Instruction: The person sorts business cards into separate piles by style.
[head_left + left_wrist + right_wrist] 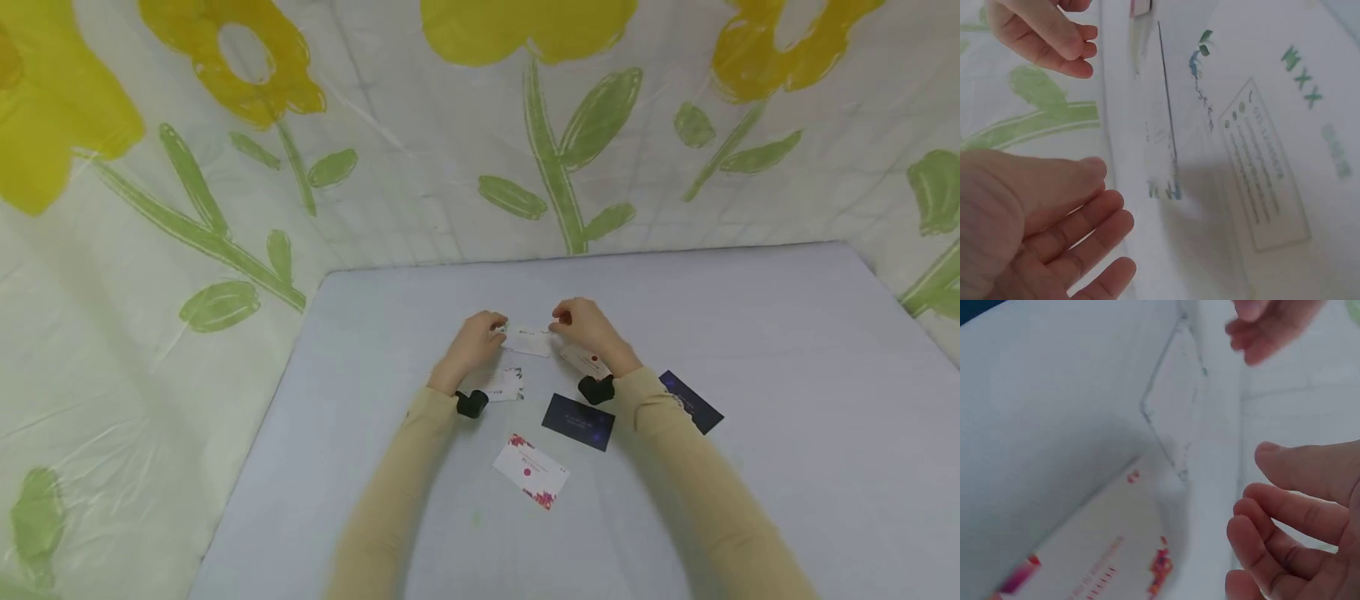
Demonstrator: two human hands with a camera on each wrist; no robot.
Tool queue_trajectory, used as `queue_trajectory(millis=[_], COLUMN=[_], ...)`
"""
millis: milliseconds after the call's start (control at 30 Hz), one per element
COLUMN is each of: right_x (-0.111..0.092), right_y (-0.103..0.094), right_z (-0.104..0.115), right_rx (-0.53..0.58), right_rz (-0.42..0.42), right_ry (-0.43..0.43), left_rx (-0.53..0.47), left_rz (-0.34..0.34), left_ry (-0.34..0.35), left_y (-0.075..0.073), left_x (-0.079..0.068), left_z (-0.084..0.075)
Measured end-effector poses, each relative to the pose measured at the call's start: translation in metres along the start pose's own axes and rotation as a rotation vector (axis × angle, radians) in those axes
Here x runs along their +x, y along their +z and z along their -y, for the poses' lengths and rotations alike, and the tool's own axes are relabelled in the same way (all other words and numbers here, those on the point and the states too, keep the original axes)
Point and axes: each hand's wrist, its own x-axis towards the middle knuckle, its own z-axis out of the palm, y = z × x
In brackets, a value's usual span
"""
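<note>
Green-printed white card (pixel 528 341), navy card (pixel 577 422)

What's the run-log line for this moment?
left hand: empty | right hand: empty | white rectangular card with green print: lying flat between hands

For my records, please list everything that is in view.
Tabletop: 1, pale blue-grey, foreground
Flowered backdrop: 1, white, yellow and green, behind tabletop
Green-marked cards: 2, white, one farthest, one nearer
Red-print cards: 2, white, one nearest, one farther back
Dark cards: 2, blue, centre and right
Sleeves: 2, beige, entering from below
Wrist attachments: 2, black, at sleeve ends
Left hand: 1, bare, left of farthest card
Right hand: 1, bare, right of farthest card
</note>
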Motion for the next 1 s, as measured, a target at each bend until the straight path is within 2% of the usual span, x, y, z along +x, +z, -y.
queue_trajectory(millis=[133, 267, 367, 567, 700, 833, 1000], right_x=[0.002, 0.002, 0.001, 0.001, 0.001, 0.001, 0.001], right_y=[0.013, 0.021, 0.024, 0.025, 0.024, 0.024, 0.026], right_z=[-0.002, 0.000, 0.002, 0.003, 0.003, 0.003, 0.002], right_rx=[-0.092, -0.190, -0.222, -0.249, -0.240, -0.204, -0.093], right_rz=[0.062, 0.081, 0.081, 0.089, 0.084, 0.063, 0.013], right_ry=[0.024, 0.012, 0.007, 0.026, 0.025, 0.025, 0.029], left_rx=[0.047, 0.136, 0.190, 0.231, 0.206, 0.127, -0.025], left_rz=[0.051, 0.076, 0.088, 0.115, 0.112, 0.079, -0.019], left_ry=[0.001, 0.013, 0.028, 0.041, 0.044, 0.037, 0.015], left_y=[0.008, 0.015, 0.017, 0.016, 0.016, 0.016, 0.016], left_x=[0.009, 0.011, 0.013, 0.016, 0.017, 0.017, 0.015], left_z=[0.003, 0.005, 0.007, 0.009, 0.011, 0.012, 0.009])
